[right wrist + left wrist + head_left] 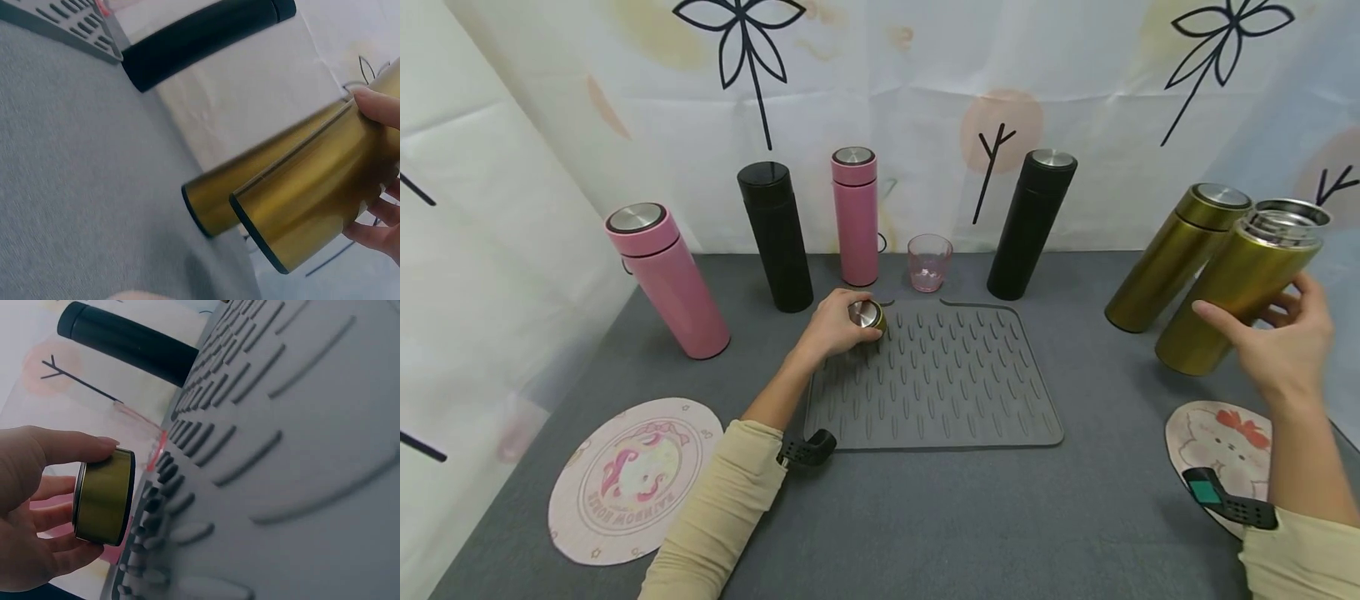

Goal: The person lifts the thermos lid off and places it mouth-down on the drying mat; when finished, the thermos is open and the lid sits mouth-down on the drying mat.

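Note:
Over the back left part of a grey ridged drying mat (936, 375), my left hand (838, 323) pinches a gold bottle lid (105, 497) with a steel top, thumb on one side and fingers on the other. At the far right my right hand (1292, 337) grips a gold vacuum flask (1232, 283) round its body. That flask has no lid on, so its bare steel neck shows, and it leans to the right. The right wrist view shows its dark base raised off the table. Just behind it stands a second gold flask (1172, 258), with its lid on.
Along the back stand a pink flask (666, 283), a black flask (777, 237), another pink flask (856, 217), a small pink glass (929, 265) and a second black flask (1032, 225). Round printed placemats lie at left (636, 483) and right (1213, 442). A white patterned curtain (917, 75) hangs behind.

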A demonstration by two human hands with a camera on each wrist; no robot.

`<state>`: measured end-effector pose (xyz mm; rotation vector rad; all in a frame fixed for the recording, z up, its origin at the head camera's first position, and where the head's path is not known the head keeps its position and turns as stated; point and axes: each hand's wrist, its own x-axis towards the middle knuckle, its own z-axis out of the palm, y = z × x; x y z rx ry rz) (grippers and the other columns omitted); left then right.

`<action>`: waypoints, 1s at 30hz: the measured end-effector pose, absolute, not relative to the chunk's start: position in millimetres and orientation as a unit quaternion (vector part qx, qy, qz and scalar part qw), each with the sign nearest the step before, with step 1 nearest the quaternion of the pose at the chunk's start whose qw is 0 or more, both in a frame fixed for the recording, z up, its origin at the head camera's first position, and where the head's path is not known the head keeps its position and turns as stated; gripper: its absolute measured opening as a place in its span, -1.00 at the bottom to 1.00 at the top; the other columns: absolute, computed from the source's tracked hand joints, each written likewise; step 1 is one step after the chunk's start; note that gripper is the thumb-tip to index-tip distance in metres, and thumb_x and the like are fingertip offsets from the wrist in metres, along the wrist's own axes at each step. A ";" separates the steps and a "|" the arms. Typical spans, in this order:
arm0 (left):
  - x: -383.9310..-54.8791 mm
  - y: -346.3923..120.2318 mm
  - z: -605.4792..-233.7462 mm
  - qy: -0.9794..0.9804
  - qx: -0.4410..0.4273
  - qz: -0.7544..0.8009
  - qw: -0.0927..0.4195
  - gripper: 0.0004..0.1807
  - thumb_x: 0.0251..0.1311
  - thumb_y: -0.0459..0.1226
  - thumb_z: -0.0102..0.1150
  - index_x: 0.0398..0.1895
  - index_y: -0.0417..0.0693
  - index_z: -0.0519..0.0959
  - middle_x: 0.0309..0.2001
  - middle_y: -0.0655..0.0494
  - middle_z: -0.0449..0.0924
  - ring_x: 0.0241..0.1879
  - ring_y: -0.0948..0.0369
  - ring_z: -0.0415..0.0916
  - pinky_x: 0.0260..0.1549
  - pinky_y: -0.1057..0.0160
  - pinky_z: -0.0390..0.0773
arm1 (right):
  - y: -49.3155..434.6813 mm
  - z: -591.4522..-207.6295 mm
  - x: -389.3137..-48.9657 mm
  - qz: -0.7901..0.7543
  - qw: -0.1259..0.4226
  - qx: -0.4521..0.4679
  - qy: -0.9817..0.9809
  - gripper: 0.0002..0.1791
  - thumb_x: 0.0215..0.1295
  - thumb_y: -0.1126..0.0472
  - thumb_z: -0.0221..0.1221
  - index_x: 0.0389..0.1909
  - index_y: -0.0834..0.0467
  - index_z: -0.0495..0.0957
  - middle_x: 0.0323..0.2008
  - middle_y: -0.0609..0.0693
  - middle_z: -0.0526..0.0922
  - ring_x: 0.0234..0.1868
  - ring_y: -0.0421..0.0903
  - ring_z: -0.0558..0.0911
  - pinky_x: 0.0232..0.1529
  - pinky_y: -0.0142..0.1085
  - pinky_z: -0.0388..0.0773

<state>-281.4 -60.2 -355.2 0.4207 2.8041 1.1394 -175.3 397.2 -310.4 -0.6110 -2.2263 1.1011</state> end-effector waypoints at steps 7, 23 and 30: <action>-282.0 -64.9 -357.8 0.924 0.143 0.353 0.043 -0.34 0.08 -0.23 0.36 0.29 -0.16 0.40 0.26 -0.13 0.28 0.19 -0.05 0.26 0.03 0.01 0.38 | 411.3 -319.2 -175.8 0.425 0.292 -0.256 -0.818 -0.15 0.21 0.06 0.27 0.43 -0.25 0.01 0.36 -0.10 0.18 0.26 -0.20 0.27 0.31 -0.27 0.13; -285.3 -64.9 -367.6 0.928 0.142 0.343 0.045 -0.34 0.09 -0.22 0.37 0.29 -0.16 0.41 0.26 -0.12 0.29 0.22 -0.06 0.18 0.10 0.00 0.31 | 515.8 -401.8 -210.4 0.450 0.320 -0.279 -0.786 -0.05 0.03 -0.07 0.38 0.38 -0.39 0.03 0.31 -0.27 0.22 0.22 -0.30 0.27 0.32 -0.27 0.11; -285.8 -64.4 -369.3 0.927 0.140 0.345 0.044 -0.34 0.10 -0.19 0.37 0.29 -0.15 0.41 0.27 -0.09 0.28 0.24 -0.05 0.17 0.10 -0.01 0.30 | 486.6 -382.9 -195.4 0.465 0.325 -0.294 -0.769 -0.13 0.13 -0.02 0.31 0.40 -0.33 0.03 0.32 -0.24 0.21 0.25 -0.30 0.26 0.33 -0.30 0.08</action>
